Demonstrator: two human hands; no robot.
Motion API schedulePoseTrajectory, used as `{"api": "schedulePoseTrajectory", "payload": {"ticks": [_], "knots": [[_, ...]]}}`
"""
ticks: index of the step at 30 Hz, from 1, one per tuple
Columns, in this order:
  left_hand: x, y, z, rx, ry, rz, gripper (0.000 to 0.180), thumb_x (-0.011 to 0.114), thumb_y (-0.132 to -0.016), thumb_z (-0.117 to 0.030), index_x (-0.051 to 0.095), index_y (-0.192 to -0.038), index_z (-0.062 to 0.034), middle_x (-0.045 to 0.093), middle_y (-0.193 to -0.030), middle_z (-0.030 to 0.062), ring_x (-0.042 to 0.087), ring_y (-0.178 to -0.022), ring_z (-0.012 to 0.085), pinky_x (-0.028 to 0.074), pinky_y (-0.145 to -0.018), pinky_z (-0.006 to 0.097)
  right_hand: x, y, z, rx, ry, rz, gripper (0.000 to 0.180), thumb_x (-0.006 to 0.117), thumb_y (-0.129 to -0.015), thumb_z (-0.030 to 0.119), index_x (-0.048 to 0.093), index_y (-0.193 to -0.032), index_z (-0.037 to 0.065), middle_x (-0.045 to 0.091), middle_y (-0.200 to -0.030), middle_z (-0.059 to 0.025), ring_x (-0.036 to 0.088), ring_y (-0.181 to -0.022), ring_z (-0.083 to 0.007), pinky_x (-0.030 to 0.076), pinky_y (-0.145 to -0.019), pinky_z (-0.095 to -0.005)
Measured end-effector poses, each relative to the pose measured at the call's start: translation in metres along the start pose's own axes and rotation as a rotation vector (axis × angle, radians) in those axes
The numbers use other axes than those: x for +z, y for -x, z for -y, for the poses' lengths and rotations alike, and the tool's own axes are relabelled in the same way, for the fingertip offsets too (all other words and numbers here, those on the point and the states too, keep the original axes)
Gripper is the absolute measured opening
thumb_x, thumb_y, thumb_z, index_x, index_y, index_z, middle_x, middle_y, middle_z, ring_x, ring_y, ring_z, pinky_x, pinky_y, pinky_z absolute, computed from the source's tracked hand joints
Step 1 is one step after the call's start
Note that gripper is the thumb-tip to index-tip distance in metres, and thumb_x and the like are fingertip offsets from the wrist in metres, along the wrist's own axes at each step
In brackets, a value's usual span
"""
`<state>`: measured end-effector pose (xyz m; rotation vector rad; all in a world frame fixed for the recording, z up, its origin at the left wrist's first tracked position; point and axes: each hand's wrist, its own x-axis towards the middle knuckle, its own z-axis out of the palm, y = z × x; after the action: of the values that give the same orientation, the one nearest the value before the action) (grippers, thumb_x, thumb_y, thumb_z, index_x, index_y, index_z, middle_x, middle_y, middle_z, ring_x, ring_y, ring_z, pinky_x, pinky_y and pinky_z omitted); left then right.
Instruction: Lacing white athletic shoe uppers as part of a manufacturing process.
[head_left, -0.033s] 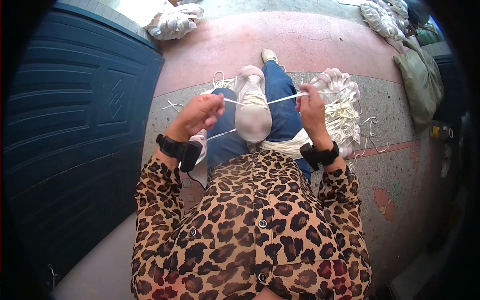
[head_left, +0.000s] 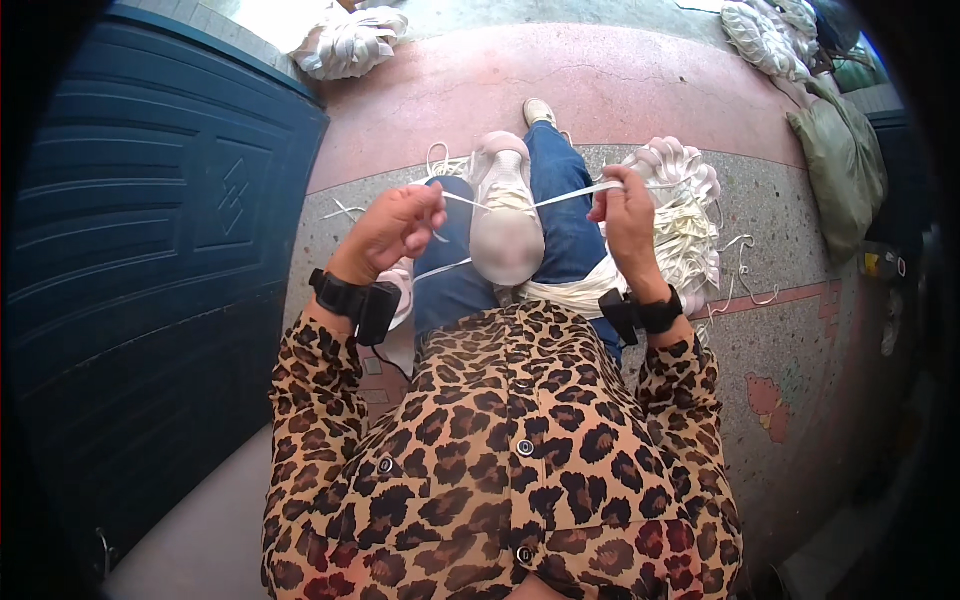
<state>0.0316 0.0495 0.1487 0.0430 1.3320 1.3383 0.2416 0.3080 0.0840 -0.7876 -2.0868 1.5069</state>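
Nearest the camera is the person's leopard-print buttoned shirt (head_left: 500, 460), filling the lower middle of the view, with both sleeves running up to black wristbands (head_left: 352, 300). Above the cuffs, the left hand (head_left: 392, 228) is closed in a loose fist, its fingertips pinched on one end of a thin white shoelace (head_left: 565, 196). The right hand (head_left: 628, 215) is likewise clamped on the other end of that lace, fingers curled tight around it. The lace runs taut between the two hands, crossing over the top of a pale pink-white sneaker (head_left: 505, 205) that rests upright on the person's lap, toe pointing away, between the blue denim jeans legs (head_left: 565, 215). A second strand of lace trails from the shoe down toward the left wrist.

Just beyond the right hand lies a heap of pale shoe parts and loose white laces (head_left: 690, 215) on the speckled grey floor (head_left: 790, 250). To the left stands a dark blue panelled door (head_left: 150, 230). Farther off, a reddish floor band (head_left: 600, 90) holds another pile of white shoes (head_left: 350, 42), and an olive-green sack (head_left: 840, 160) sits at the far right.
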Motion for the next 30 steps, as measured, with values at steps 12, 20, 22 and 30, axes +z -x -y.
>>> {"api": "schedulePoseTrajectory", "payload": {"ticks": [12,20,22,30], "knots": [[-0.111,-0.052,0.156,0.218,-0.090,-0.580,0.014,0.059,-0.100,-0.020,0.062,-0.108,-0.0090,0.060,-0.107,0.0096,0.063,-0.074,0.0193,0.050,-0.059,0.030,0.013,0.038,-0.093,-0.149,0.590,0.021,0.047,0.067,-0.088,0.017,0.054,-0.131,0.000,0.061,-0.121,-0.0198,0.056,-0.115,-0.0370,0.044,-0.099,-0.0450],[-0.035,-0.052,0.130,0.887,-1.345,-0.476,0.019,0.067,-0.086,-0.007,0.066,-0.105,-0.0062,0.059,-0.096,0.0123,0.058,-0.097,0.0337,0.051,-0.082,0.042,0.023,0.029,-0.043,-0.757,0.826,0.605,0.030,0.057,-0.084,0.010,0.063,-0.113,0.007,0.064,-0.101,-0.0081,0.059,-0.103,-0.0257,0.045,-0.089,-0.0395],[-0.033,-0.055,0.129,0.832,-1.410,-0.451,0.018,0.070,-0.084,-0.009,0.067,-0.102,-0.0063,0.059,-0.094,0.0117,0.057,-0.094,0.0334,0.051,-0.081,0.042,0.020,0.026,-0.060,-0.703,0.738,0.611,0.026,0.059,-0.084,0.008,0.064,-0.109,0.007,0.064,-0.092,-0.0072,0.061,-0.094,-0.0263,0.046,-0.084,-0.0404],[-0.053,-0.069,0.119,0.788,-1.381,-0.393,0.007,0.069,-0.084,-0.012,0.071,-0.085,-0.0057,0.063,-0.088,0.0109,0.058,-0.090,0.0305,0.051,-0.078,0.042,-0.035,0.006,-0.064,0.423,-0.469,0.131,0.026,0.049,-0.106,0.020,0.055,-0.126,0.005,0.050,-0.069,0.0021,0.042,-0.049,-0.0064,0.035,-0.043,-0.0220]]}}
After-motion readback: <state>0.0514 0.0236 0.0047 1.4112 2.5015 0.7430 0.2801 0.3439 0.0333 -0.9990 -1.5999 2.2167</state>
